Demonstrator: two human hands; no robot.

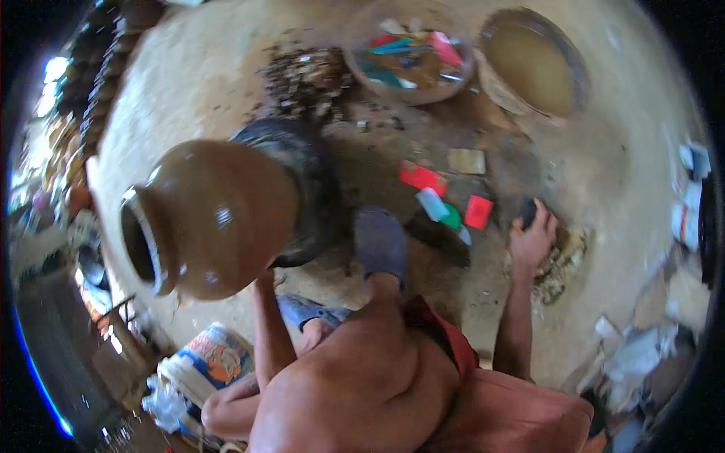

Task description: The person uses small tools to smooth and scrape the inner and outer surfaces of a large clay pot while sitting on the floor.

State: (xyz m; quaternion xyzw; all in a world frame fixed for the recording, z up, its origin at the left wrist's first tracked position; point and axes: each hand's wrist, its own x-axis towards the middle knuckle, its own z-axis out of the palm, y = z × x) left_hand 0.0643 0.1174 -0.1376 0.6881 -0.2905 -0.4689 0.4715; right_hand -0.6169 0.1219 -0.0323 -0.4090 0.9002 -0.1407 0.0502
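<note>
A large brown clay pot (219, 215) lies tilted on its side, its mouth toward the left, against a dark round ring (310, 174). My left forearm rises under the pot's belly, and my left hand (264, 278) is mostly hidden beneath it, touching its underside. My right hand (532, 238) reaches out to the right and closes over a small dark rounded object (528, 212) on the earthen floor. My foot in a grey cover (381, 241) rests between the pot and the right hand.
Red, white and green plastic scraps (445, 204) and a tan block (466, 161) lie on the floor. Beyond them stand a bowl of coloured tools (362, 30) and a basin of muddy water (578, 68). A printed bucket (211, 361) stands at lower left.
</note>
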